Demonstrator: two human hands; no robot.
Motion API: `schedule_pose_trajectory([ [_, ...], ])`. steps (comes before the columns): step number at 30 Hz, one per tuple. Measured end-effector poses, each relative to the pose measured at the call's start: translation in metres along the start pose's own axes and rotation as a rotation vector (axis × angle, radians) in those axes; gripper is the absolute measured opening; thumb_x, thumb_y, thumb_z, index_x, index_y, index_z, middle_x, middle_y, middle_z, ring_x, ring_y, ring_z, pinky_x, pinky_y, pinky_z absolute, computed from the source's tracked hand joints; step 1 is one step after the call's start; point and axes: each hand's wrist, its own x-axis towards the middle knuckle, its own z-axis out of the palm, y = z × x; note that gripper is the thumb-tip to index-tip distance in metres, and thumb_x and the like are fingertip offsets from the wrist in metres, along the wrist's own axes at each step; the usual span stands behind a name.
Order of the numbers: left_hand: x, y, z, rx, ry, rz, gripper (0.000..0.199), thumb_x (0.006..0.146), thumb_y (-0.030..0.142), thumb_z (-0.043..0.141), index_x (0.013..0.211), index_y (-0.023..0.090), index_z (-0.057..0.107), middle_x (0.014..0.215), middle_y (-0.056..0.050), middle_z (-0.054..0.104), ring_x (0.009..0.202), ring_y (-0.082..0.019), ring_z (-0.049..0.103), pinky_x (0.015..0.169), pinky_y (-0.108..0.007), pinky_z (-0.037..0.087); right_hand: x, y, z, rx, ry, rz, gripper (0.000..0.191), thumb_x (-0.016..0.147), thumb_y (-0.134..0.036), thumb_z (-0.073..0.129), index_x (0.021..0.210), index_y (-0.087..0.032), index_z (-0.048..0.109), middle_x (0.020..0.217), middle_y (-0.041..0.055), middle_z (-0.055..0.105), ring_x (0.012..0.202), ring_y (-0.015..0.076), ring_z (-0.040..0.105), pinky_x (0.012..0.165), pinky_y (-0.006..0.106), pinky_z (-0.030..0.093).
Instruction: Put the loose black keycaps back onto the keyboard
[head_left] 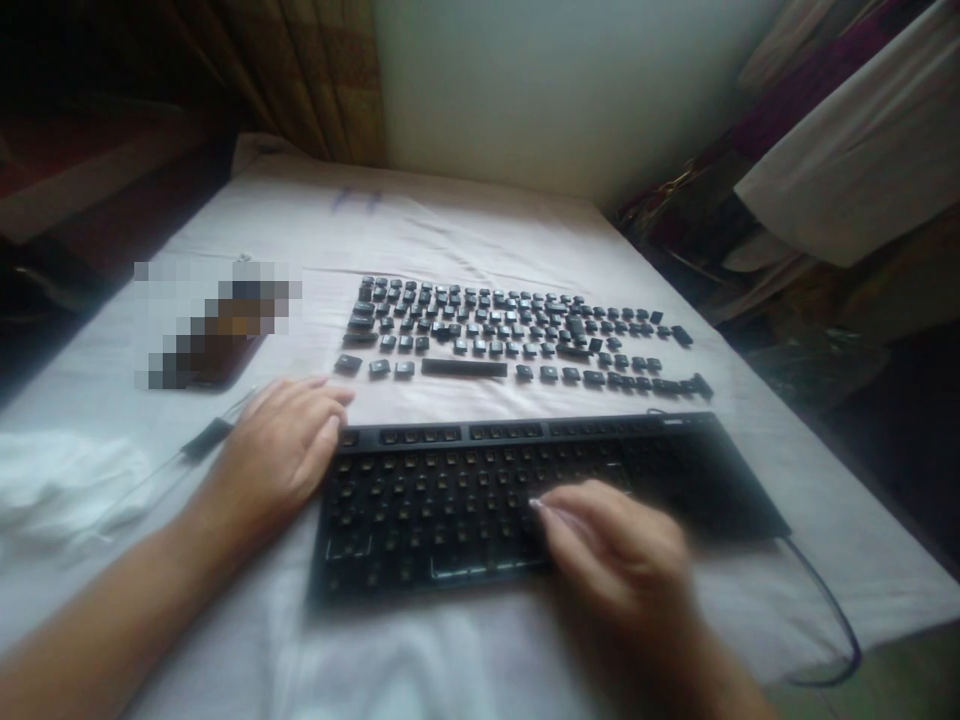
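A black keyboard base (pixel 450 500) with its keycaps off lies on the pale cloth. Behind it the loose black keycaps (pixel 480 320) are laid out in rows, with the long space bar (pixel 463 368) in the nearest row. My left hand (pixel 296 430) rests at the base's upper left corner, fingers together and bent over its edge. Over the middle of the base is my right hand (pixel 615 540), thumb and forefinger pinched together; a small pale tip shows between them, too blurred to name.
A dark, partly pixelated object (pixel 225 345) lies at the left, near a small black piece (pixel 208 438) with a thin wire. White crumpled cloth (pixel 67 480) is at the far left. The keyboard's cable (pixel 836 610) curves off the right side. Fabric hangs at upper right.
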Motion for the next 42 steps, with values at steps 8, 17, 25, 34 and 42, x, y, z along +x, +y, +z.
schedule_pose_trajectory([
  [8, 0.000, 0.000, 0.000, -0.006, -0.019, -0.038, 0.037, 0.099, 0.038, 0.027, 0.091, 0.022, 0.060, 0.118, -0.009, 0.072, 0.123, -0.032, 0.060, 0.110, -0.058, 0.039, -0.005, -0.001, 0.008, -0.001, -0.018, -0.120, 0.013, 0.089, -0.007, 0.058, 0.085, -0.018, 0.066, 0.058, -0.0016, 0.060, 0.050, 0.0107, 0.055, 0.050, 0.022, 0.041],
  [17, 0.001, -0.002, 0.002, -0.001, -0.009, -0.030, 0.036, 0.099, 0.039, 0.028, 0.091, 0.023, 0.060, 0.118, -0.009, 0.073, 0.123, -0.031, 0.060, 0.109, -0.058, 0.039, -0.007, -0.003, 0.018, -0.036, -0.053, -0.138, 0.017, 0.088, -0.008, 0.057, 0.076, -0.018, 0.063, 0.057, -0.0026, 0.053, 0.049, 0.0106, 0.046, 0.053, 0.025, 0.034],
  [25, -0.001, -0.003, 0.003, 0.003, 0.013, -0.006, 0.034, 0.099, 0.037, 0.029, 0.092, 0.023, 0.059, 0.117, -0.009, 0.073, 0.121, -0.031, 0.061, 0.108, -0.058, 0.040, -0.008, -0.002, 0.021, -0.084, -0.067, -0.125, 0.019, 0.088, -0.008, 0.055, 0.074, -0.019, 0.063, 0.056, -0.0029, 0.052, 0.050, 0.0111, 0.045, 0.054, 0.026, 0.032],
  [34, -0.005, -0.010, 0.008, 0.017, 0.062, 0.017, 0.030, 0.098, 0.036, 0.033, 0.097, 0.024, 0.061, 0.117, -0.006, 0.073, 0.118, -0.030, 0.062, 0.105, -0.056, 0.042, -0.006, -0.001, 0.025, -0.070, -0.017, -0.142, 0.021, 0.087, -0.008, 0.053, 0.071, -0.019, 0.061, 0.056, -0.0035, 0.051, 0.049, 0.0110, 0.045, 0.052, 0.026, 0.032],
  [42, -0.007, -0.012, 0.016, 0.048, 0.089, -0.030, 0.032, 0.097, 0.037, 0.033, 0.101, 0.026, 0.063, 0.116, -0.006, 0.074, 0.121, -0.030, 0.061, 0.109, -0.055, 0.040, -0.004, 0.001, 0.031, -0.108, 0.019, -0.184, 0.023, 0.084, -0.008, 0.048, 0.067, -0.021, 0.057, 0.055, -0.0028, 0.053, 0.047, 0.0117, 0.047, 0.049, 0.027, 0.032],
])
